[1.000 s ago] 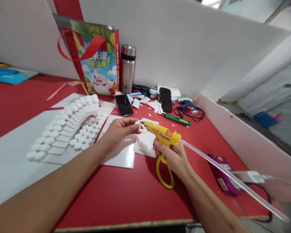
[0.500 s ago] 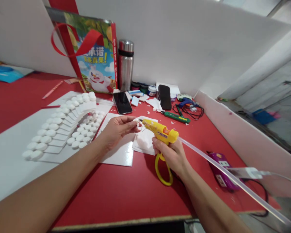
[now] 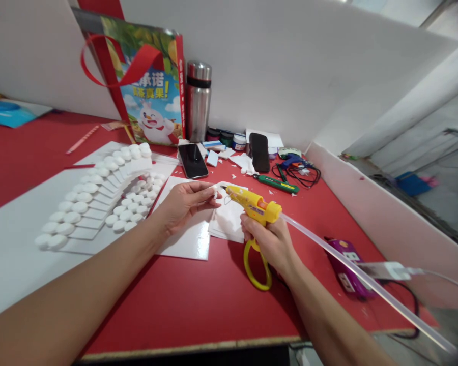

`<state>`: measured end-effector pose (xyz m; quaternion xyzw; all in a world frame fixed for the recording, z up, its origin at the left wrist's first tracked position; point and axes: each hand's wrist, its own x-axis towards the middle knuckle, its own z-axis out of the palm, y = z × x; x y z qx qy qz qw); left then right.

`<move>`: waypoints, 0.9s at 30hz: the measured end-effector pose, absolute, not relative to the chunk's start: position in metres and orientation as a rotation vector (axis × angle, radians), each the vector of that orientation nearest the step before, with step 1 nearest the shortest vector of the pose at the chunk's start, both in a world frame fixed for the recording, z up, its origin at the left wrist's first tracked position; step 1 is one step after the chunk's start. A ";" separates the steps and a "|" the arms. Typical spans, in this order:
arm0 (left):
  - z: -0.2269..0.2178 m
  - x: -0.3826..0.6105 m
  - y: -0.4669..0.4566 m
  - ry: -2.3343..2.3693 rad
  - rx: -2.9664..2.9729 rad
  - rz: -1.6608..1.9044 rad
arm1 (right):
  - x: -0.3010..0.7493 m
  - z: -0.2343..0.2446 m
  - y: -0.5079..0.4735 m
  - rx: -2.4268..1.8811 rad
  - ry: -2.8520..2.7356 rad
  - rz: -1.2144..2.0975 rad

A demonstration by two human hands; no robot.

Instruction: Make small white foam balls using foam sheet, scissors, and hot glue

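My right hand (image 3: 269, 241) is closed around a yellow hot glue gun (image 3: 248, 201), and a long clear glue stick (image 3: 343, 259) trails out of its back end. The gun's nozzle points left, at a small white piece (image 3: 217, 190) pinched in the fingertips of my left hand (image 3: 189, 206). That piece is too small and covered to name. Beneath the hands lie white sheets (image 3: 223, 229) and a glossy white board (image 3: 191, 244). To the left, a curved stepped white model (image 3: 95, 213) carries rows of round white discs (image 3: 80, 208), with more discs (image 3: 127, 215) inside its curve.
Behind stand a printed bag (image 3: 152, 91) and a steel flask (image 3: 198, 101). Two phones (image 3: 193, 160), white scraps (image 3: 244, 162), a green cutter (image 3: 278, 184) and cables (image 3: 305, 173) lie at the back. A purple power strip (image 3: 353, 269) is at right, beside a low white wall (image 3: 385, 218).
The glue gun's nozzle has drawn very slightly to the right of the white piece. Both hands otherwise keep nearly the same pose.
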<state>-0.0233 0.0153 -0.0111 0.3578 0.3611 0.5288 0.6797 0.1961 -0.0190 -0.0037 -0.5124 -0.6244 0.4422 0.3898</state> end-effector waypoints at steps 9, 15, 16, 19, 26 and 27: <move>-0.009 -0.022 0.016 0.829 0.804 1.179 | 0.195 -0.002 -0.020 -1.292 -1.641 1.087; -0.010 -0.022 0.015 0.823 0.816 1.171 | 0.195 -0.002 -0.019 -1.316 -1.567 1.110; -0.011 -0.022 0.015 0.825 0.812 1.172 | 0.195 -0.002 -0.019 -1.312 -1.552 1.109; -0.012 -0.023 0.016 0.828 0.805 1.181 | 0.195 -0.001 -0.019 -1.302 -1.570 1.099; -0.012 -0.023 0.017 0.831 0.804 1.178 | 0.194 -0.002 -0.020 -1.317 -1.625 1.122; -0.012 -0.023 0.017 0.831 0.806 1.169 | 0.194 -0.002 -0.020 -1.319 -1.612 1.124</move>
